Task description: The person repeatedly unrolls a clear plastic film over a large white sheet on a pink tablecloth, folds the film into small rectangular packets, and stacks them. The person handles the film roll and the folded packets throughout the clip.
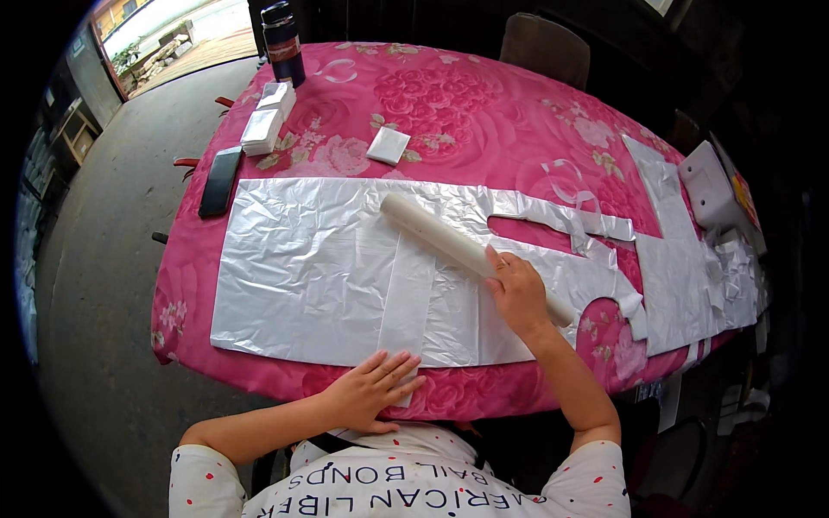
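Observation:
A thin white plastic apron (294, 268) lies spread across the pink flowered tablecloth, its neck and tie straps toward the right. On top of it rests a long pale tube (432, 237), slanting from upper left to lower right. My right hand (520, 292) is wrapped round the tube's lower right part. Near the table's front edge my left hand (376, 386) lies flat with fingers stretched, on the lower end of a narrow folded plastic strip (404, 298) that crosses the apron.
A small folded white packet (389, 146) lies beyond the apron. Stacked packets (263, 129), a dark phone (221, 182) and a dark bottle (283, 45) stand along the left side. More white plastic sheets (678, 285) and a white box (717, 186) are at the right.

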Demonstrator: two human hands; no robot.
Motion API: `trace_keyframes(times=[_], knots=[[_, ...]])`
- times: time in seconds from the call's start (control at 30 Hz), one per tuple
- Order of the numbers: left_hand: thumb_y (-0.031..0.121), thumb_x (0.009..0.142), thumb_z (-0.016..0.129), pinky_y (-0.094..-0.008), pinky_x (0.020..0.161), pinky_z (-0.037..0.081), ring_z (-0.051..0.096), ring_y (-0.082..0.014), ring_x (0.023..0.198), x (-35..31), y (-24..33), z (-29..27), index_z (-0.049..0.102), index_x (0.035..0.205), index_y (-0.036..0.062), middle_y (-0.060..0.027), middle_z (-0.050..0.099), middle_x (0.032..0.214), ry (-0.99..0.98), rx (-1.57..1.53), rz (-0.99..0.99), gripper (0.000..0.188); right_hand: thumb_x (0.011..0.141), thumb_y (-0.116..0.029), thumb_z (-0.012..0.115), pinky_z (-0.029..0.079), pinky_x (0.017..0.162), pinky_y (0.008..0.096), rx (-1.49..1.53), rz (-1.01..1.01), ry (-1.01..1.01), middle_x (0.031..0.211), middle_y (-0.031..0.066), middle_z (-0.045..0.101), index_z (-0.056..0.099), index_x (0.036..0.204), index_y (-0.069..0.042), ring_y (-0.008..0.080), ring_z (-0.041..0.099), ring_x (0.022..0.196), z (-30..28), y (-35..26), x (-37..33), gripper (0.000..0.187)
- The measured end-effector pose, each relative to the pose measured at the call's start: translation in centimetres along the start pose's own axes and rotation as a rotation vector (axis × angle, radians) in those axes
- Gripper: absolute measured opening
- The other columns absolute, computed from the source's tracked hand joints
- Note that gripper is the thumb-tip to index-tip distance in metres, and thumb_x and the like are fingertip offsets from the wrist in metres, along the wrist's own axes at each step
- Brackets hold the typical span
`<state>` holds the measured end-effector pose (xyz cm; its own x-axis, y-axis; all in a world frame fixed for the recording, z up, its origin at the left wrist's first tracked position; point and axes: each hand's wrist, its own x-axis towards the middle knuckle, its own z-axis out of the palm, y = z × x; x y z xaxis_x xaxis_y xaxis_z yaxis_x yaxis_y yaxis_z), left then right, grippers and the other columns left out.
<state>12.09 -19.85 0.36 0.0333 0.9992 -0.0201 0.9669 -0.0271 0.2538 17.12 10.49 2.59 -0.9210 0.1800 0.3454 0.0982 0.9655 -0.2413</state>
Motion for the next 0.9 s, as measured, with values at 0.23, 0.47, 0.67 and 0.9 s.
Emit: trace_keyframes(times=[0.23,0.47,0.67,0.9], knots=[[0.052,0.075,0.058,-0.0473,0.109,0.018,0.02,-0.0288,0.138,0.2,0.8,-0.2,0.023,0.143,0.0109,-0.0153,0.021,0.149,-0.087,0.009,-0.008,0.087,0.071,-0.007,0.068,0.046,0.08,0.0368,0.121,0.014,0.0,0.106,0.0115,0.059,0.052,0.125,-0.009,0.0301,0.056,0.094,-3.2,0.6,-1.2,0.057],[0.044,0.076,0.06,-0.0485,0.108,0.022,0.025,-0.0288,0.135,0.3,1.0,0.5,0.028,0.141,0.0108,-0.0157,0.026,0.146,-0.01,-0.01,0.019,0.079,0.073,-0.01,0.066,0.044,0.084,0.0397,0.343,-0.339,-0.272,0.108,0.0095,0.06,0.056,0.121,-0.013,0.0292,0.056,0.096,-1.9,-4.5,-3.4,0.049],[0.042,0.077,0.059,-0.047,0.107,0.023,0.025,-0.0274,0.136,0.3,1.1,0.4,0.028,0.141,0.0108,-0.0151,0.027,0.146,0.003,-0.03,-0.007,0.078,0.074,-0.01,0.065,0.042,0.088,0.0392,0.235,-0.303,-0.169,0.111,0.0074,0.058,0.055,0.123,-0.016,0.0274,0.055,0.099,-0.7,-3.4,-1.5,0.05],[0.039,0.078,0.059,-0.045,0.109,0.02,0.02,-0.028,0.138,0.5,1.2,0.1,0.021,0.144,0.0085,-0.0157,0.022,0.148,-0.019,-0.029,0.012,0.082,0.071,-0.009,0.067,0.041,0.086,0.0385,0.07,0.002,0.053,0.108,0.0071,0.059,0.056,0.122,-0.014,0.0262,0.055,0.097,-0.4,0.8,0.9,0.052]])
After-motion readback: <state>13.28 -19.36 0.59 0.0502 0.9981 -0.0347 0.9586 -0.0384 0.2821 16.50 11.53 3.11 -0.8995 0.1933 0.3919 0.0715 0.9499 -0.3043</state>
